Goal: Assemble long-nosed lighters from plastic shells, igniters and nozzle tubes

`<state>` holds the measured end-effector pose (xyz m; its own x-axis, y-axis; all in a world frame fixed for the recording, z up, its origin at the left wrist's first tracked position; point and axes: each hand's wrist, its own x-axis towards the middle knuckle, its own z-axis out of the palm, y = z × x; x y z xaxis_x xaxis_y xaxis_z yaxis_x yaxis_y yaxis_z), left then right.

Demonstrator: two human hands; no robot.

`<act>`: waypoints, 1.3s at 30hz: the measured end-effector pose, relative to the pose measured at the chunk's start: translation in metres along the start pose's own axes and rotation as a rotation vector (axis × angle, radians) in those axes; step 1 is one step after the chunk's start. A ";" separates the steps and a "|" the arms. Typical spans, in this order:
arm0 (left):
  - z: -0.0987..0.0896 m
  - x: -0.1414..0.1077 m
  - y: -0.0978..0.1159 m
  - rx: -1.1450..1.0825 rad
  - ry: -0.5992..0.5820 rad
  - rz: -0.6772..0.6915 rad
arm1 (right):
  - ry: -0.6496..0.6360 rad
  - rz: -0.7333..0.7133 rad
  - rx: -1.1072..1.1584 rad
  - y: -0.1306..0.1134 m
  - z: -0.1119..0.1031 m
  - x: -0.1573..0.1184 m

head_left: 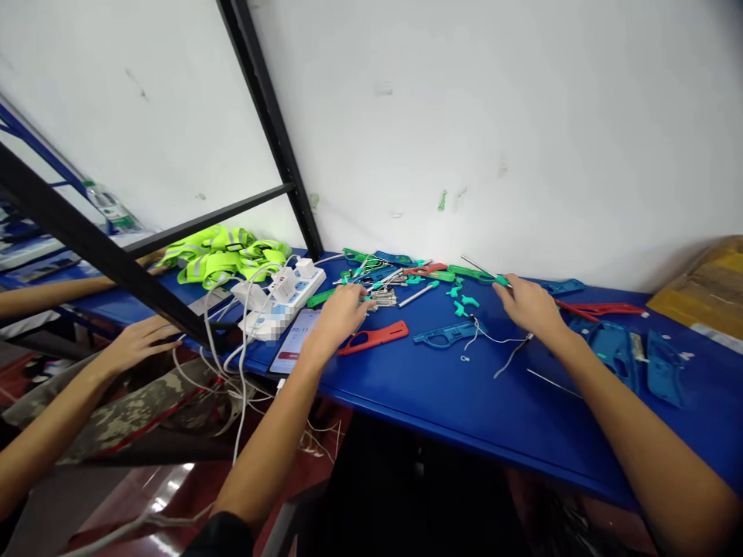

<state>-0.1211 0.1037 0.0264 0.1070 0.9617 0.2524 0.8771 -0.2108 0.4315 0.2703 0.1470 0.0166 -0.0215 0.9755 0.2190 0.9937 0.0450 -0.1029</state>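
Note:
My left hand (341,316) is closed, its fingertips at a pile of lighter parts; what it pinches, if anything, is hidden. By those fingertips lie small metal cylinders (383,298) and a metal tube with a teal end (419,294). A red lighter shell half (377,337) lies just below that hand. My right hand (529,308) is closed on a thin metal tube (479,266) with a teal end, tilted up to the left. Teal triggers (461,302), a blue shell half (450,334) and thin white wires (506,339) lie between my hands.
A white power strip (284,302) with chargers and a phone (293,340) stand left of my left hand. Behind them are yellow-green reflective vests (226,255) and a black metal frame (272,116). Blue shells (615,352) and a cardboard box (705,290) are right. Another person's hand (136,344) is at left.

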 end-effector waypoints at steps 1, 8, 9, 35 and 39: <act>0.008 0.008 0.008 0.002 -0.033 0.049 | -0.008 0.007 -0.004 0.002 0.000 0.001; 0.071 0.070 0.074 0.032 -0.206 0.211 | -0.081 0.014 -0.034 0.005 0.011 -0.009; 0.077 0.074 0.080 0.022 -0.222 0.216 | -0.082 0.016 -0.036 0.005 0.012 -0.010; -0.020 0.076 -0.038 -0.299 -0.150 -0.429 | 0.110 -0.134 0.086 -0.012 0.003 -0.019; -0.026 0.074 -0.021 -0.575 -0.005 -0.285 | 0.177 -0.172 0.208 -0.015 0.003 -0.017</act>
<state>-0.1443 0.1744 0.0585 -0.0895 0.9944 0.0555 0.4804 -0.0057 0.8770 0.2557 0.1303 0.0115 -0.1497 0.8978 0.4142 0.9328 0.2671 -0.2418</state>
